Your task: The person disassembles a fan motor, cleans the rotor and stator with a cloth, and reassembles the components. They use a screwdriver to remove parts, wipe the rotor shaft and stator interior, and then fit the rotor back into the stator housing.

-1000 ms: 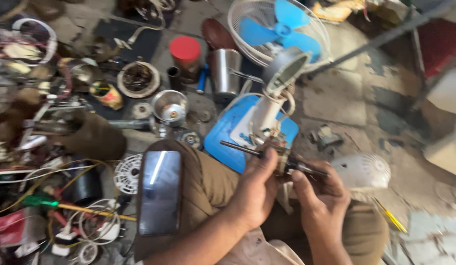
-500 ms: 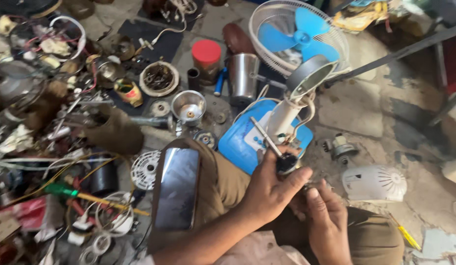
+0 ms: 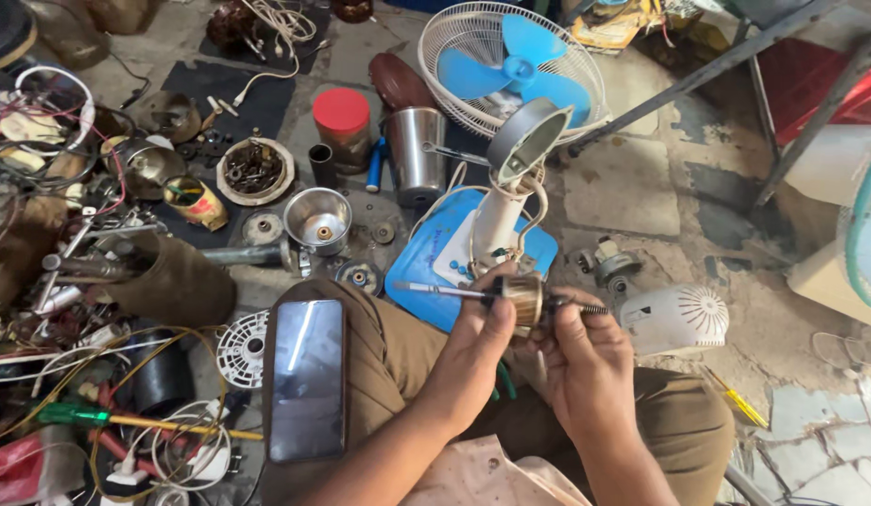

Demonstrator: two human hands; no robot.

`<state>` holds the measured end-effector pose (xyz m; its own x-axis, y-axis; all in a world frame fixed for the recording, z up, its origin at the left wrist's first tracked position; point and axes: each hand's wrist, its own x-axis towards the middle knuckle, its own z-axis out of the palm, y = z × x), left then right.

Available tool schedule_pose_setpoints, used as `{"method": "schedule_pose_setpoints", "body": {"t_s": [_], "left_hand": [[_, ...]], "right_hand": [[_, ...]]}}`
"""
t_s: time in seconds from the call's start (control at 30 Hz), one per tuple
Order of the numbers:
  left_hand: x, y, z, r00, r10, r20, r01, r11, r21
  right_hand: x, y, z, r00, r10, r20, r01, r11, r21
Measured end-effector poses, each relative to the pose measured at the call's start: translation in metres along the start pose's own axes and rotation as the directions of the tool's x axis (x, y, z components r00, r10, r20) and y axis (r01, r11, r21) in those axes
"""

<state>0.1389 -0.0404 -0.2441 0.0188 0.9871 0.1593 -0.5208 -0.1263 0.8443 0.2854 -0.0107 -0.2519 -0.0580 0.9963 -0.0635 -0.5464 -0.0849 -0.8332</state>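
Note:
My left hand [image 3: 473, 361] and my right hand [image 3: 585, 361] together hold a small motor rotor [image 3: 523, 298], a brownish cylinder on a thin steel shaft [image 3: 435, 290] that sticks out to the left and right. My left thumb and fingers pinch the rotor from the left. My right hand's fingers grip the shaft on the right end. Both hands hover over my lap, just in front of the blue fan base [image 3: 421, 272] with its white stem [image 3: 496, 220]. A dark phone [image 3: 307, 379] lies on my left knee.
A blue-bladed fan guard [image 3: 510, 66] stands behind the base. A white motor cover [image 3: 674, 319] lies at right. Steel cups [image 3: 318, 220], a red-lidded jar [image 3: 342, 122], wires, tools and a green-handled screwdriver [image 3: 75, 415] crowd the floor at left.
The rotor and shaft have turned from pointing up-left to lying nearly level. Both hands have shifted slightly rightward and up in view, still gripping the part.

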Motion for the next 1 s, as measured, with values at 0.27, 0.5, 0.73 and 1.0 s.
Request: {"method": "schedule_pose_setpoints", "body": {"t_s": [0.27,0.5,0.73,1.0], "left_hand": [[-0.048,0.071,0.007,0.839,0.297,0.457,-0.503,0.101,0.858],[0.010,0.027,0.009,0.976,0.159,0.150,-0.218,0.635,0.741],[-0.004,-0.025,0.007,0.995,0.052,-0.086,-0.001,0.860,0.509],[-0.005,-0.043,0.007,0.993,-0.058,-0.106,0.086,0.955,0.285]], "right_hand": [[0.014,-0.006,-0.031,1.000,0.000,-0.026,0.001,0.998,0.064],[-0.002,-0.039,-0.007,0.986,-0.115,0.117,0.164,0.729,-0.664],[-0.011,-0.040,0.004,0.948,-0.123,0.293,0.279,0.765,-0.580],[-0.011,-0.036,0.005,0.960,-0.185,0.212,0.281,0.639,-0.716]]}}
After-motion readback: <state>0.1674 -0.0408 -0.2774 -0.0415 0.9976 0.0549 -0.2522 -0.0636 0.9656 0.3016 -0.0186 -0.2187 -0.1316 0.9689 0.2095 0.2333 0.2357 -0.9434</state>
